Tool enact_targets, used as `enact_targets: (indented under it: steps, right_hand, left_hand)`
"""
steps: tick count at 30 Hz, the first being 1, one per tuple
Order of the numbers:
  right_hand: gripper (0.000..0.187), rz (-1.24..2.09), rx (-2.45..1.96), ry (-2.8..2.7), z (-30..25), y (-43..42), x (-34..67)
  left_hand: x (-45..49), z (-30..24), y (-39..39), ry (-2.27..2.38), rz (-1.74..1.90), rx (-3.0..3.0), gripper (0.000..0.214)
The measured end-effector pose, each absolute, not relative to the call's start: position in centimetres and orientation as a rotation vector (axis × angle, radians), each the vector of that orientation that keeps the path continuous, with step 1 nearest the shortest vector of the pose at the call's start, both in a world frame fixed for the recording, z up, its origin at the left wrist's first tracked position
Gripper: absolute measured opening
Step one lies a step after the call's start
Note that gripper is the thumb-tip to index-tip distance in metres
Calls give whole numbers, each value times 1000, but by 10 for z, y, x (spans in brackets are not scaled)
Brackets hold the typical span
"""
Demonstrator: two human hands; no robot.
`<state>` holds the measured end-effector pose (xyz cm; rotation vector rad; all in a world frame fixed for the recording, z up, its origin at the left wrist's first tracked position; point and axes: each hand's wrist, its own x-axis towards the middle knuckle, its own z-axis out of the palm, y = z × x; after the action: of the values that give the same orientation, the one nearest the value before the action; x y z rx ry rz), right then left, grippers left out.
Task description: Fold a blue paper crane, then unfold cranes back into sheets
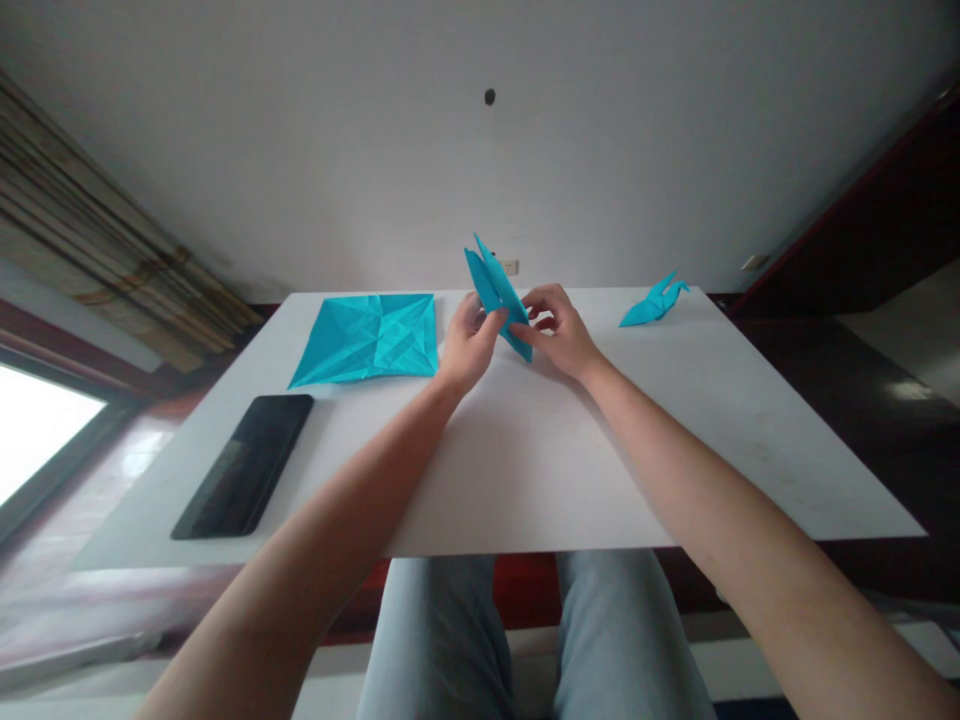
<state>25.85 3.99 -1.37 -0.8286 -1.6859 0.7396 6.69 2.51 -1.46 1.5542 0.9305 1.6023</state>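
Folded paper (495,290): a turquoise piece, folded into a narrow pointed form, is being held tilted just above the far middle of the table (525,450), with one tip rising up and away.
Left hand (466,350): the fingers are being closed on the piece's left edge, near its middle.
Right hand (559,330): the fingers are being curled in, and the lower tip is being pinched between thumb and fingertips.
Handling: the piece is judged very light and thin, stiff only along its folds and easily crushed or torn. It is best taken lightly at the layered edges, not at the single-ply flaps.
Surface: matte paper with sharp creases.
Creased sheet (371,338): a flat square of the same turquoise, covered in fold lines, is lying to the left.
Paper bird (654,303): a small folded figure with pointed ends is lying at the far right, well apart.
Phone (244,463): a black, glossy slab is lying near the left edge.
Table: smooth and white.
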Motion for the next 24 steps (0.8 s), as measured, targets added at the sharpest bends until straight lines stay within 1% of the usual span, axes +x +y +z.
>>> enact_targets:
  steps: [4, 10, 13, 16, 20, 22, 24]
  right_hand:
    - [58, 803, -799, -1565, -12, 44, 257]
    - [66, 914, -842, -1582, -6, 43, 259]
    - [61, 923, -836, -1560, -9, 45, 260]
    - [59, 866, -815, -1523, -12, 48, 260]
    - [49, 855, -829, -1580, -13, 47, 262]
    - [53, 921, -832, -1605, -14, 46, 261]
    - [60, 964, -830, -1591, -14, 45, 259]
  left_hand:
    - [67, -16, 28, 973, 1648, 1582, 19]
    - [66, -16, 28, 1024, 1625, 1479, 28]
    - [66, -13, 25, 1037, 1612, 1448, 32]
    - [67, -11, 24, 1013, 1603, 1435, 34]
    - [69, -13, 25, 989, 1587, 1418, 40]
    - [69, -14, 25, 993, 1597, 1436, 45]
    - [69, -15, 26, 1002, 1622, 1459, 49]
